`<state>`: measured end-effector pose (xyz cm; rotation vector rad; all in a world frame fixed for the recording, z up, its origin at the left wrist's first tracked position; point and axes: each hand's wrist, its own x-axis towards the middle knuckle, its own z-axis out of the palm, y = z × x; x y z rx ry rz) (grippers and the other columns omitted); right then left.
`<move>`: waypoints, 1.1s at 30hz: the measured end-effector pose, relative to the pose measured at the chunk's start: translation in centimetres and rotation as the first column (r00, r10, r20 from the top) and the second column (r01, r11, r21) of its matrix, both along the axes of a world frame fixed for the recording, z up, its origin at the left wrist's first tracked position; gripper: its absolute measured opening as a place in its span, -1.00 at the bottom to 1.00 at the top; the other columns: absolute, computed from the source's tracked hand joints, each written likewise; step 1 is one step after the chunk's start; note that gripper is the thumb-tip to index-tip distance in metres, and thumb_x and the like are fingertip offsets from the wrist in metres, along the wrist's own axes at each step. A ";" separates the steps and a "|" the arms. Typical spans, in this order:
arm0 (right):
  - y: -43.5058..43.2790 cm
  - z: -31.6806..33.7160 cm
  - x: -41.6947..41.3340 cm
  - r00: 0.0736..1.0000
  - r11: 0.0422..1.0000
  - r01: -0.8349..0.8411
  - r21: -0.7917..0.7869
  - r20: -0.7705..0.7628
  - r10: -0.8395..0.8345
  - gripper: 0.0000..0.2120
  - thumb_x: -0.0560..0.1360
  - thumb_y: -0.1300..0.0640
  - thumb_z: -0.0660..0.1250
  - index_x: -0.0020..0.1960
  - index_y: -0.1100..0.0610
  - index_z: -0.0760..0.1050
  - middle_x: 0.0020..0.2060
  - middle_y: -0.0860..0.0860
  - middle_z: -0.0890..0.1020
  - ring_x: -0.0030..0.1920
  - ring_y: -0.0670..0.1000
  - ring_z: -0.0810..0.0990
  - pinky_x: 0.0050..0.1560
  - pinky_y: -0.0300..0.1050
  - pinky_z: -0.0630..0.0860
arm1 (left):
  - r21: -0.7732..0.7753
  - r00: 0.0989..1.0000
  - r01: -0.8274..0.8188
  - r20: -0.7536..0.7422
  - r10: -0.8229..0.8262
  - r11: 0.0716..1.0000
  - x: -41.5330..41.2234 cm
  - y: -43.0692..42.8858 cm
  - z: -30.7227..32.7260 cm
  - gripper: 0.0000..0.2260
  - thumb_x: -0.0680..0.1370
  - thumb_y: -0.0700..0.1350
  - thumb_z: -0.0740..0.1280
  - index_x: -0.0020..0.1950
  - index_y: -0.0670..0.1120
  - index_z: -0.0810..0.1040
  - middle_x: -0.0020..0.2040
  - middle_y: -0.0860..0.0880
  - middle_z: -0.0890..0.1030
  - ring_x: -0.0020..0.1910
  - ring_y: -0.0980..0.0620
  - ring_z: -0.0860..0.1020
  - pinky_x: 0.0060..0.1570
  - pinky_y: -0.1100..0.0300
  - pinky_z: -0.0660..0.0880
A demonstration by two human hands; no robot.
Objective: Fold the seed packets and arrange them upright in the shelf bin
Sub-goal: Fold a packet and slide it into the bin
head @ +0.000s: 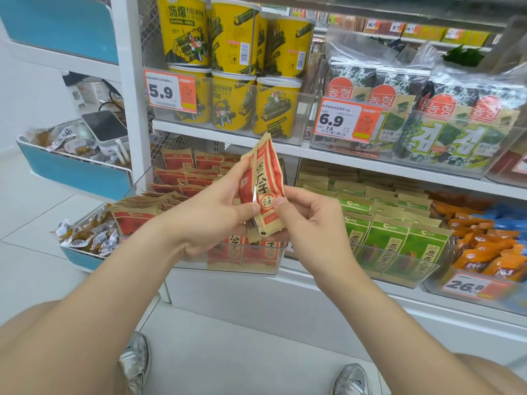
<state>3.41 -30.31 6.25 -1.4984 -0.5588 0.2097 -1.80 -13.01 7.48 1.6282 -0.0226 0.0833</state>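
The left hand (211, 215) pinched the red seed packet (263, 181) by its side, and the right hand (308, 220) pinched its lower corner, both just above the clear plastic shelf bin (225, 265). The wrapper looked crinkly, tan-edged and creased lengthwise. A stiff wrapper could spring back open. A loose pinch might drop it crooked among the packets (134, 216) below.

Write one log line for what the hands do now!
step: folding | left hand: holds red seed packet | right hand: pinches its lower part | clear bin: holds more red packets
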 end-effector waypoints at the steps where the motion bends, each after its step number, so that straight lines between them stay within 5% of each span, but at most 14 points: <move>1: 0.0 0.0 0.0 1.000 1.000 -0.006 0.002 -0.006 0.006 -0.78 0.72 0.23 0.30 0.22 0.09 0.70 -0.11 0.13 0.80 -0.08 0.23 0.79 -0.18 0.01 0.75 | -0.024 1.000 -0.011 0.006 0.012 1.000 0.0 -0.1 0.1 -0.25 0.74 -0.38 0.22 0.68 0.37 0.14 0.26 -0.02 0.72 0.28 -0.16 0.69 0.32 -0.33 0.57; 6: -0.2 0.1 0.4 0.998 0.998 -0.058 0.021 -0.037 0.059 -0.77 0.71 0.18 0.35 0.31 0.09 0.69 -0.02 0.09 0.80 0.00 0.15 0.79 -0.07 0.10 0.76 | -0.302 0.998 -0.052 0.017 0.060 0.952 0.4 -0.5 0.2 -0.36 0.73 -0.25 0.28 0.64 0.36 0.26 0.08 -0.03 0.73 0.01 -0.03 0.71 0.06 -0.15 0.67; 10: -0.7 0.3 0.5 0.998 0.998 -0.061 0.018 -0.011 0.061 -0.84 0.62 0.18 0.47 0.15 0.22 0.75 -0.08 0.13 0.80 -0.03 0.20 0.79 -0.13 -0.08 0.72 | -0.296 0.999 -0.041 0.021 0.049 0.954 0.4 -1.6 -0.3 -0.27 0.58 -0.06 0.48 0.64 0.35 0.23 0.32 -0.20 0.65 0.26 -0.20 0.68 0.23 -0.30 0.64; 14: -1.0 0.3 1.0 0.997 0.998 -0.059 0.010 -0.053 0.060 -0.88 0.65 0.25 0.43 0.08 0.26 0.74 -0.12 0.20 0.78 -0.09 0.25 0.78 -0.10 0.00 0.74 | -0.333 0.999 -0.015 0.035 0.029 0.943 0.7 -1.4 -0.5 -0.33 0.65 -0.21 0.39 0.66 0.26 0.27 -0.10 -0.08 0.68 -0.10 -0.05 0.68 -0.07 -0.05 0.67; 16: -1.0 0.3 1.3 0.999 0.999 -0.035 -0.026 -0.042 0.034 -0.88 0.66 0.25 0.41 0.08 0.23 0.74 -0.13 0.20 0.78 -0.18 0.20 0.74 -0.22 -0.09 0.70 | -0.363 0.999 -0.004 0.031 0.016 0.932 0.7 -1.3 -0.6 -0.37 0.67 -0.28 0.33 0.64 0.24 0.32 -0.15 -0.08 0.63 -0.18 -0.03 0.64 -0.18 0.03 0.62; 24: -0.7 0.4 1.1 0.951 0.987 -0.098 0.126 -0.280 0.130 -0.81 0.67 0.24 0.37 0.13 0.36 0.68 -0.12 0.21 0.76 -0.25 0.03 0.69 -0.29 -0.20 0.62 | -0.419 0.989 0.147 0.059 -0.135 0.896 1.1 -1.0 -0.7 -0.54 0.66 -0.26 0.35 0.54 0.01 0.45 0.05 -0.20 0.51 0.05 -0.26 0.49 0.01 -0.22 0.52; 30: -1.1 0.7 1.2 0.991 0.998 -0.021 0.059 -0.128 0.028 -0.86 0.60 0.20 0.50 -0.07 0.28 0.68 -0.26 0.19 0.74 -0.36 0.06 0.64 -0.31 -0.11 0.64 | -0.464 0.998 0.065 0.044 -0.051 0.883 1.2 -1.1 -0.9 -0.46 0.67 -0.26 0.37 0.62 0.04 0.37 0.12 -0.23 0.57 -0.09 -0.17 0.61 -0.08 -0.18 0.60; 33: -1.3 0.9 1.1 0.997 0.999 -0.037 0.030 -0.061 0.039 -0.89 0.56 0.27 0.52 0.02 0.31 0.65 -0.30 0.15 0.71 -0.37 0.07 0.61 -0.29 -0.05 0.65 | -0.487 0.998 0.056 0.056 -0.032 0.871 1.2 -1.2 -1.0 -0.38 0.65 -0.23 0.42 0.65 0.12 0.32 0.12 -0.24 0.58 -0.04 -0.20 0.58 -0.10 -0.17 0.59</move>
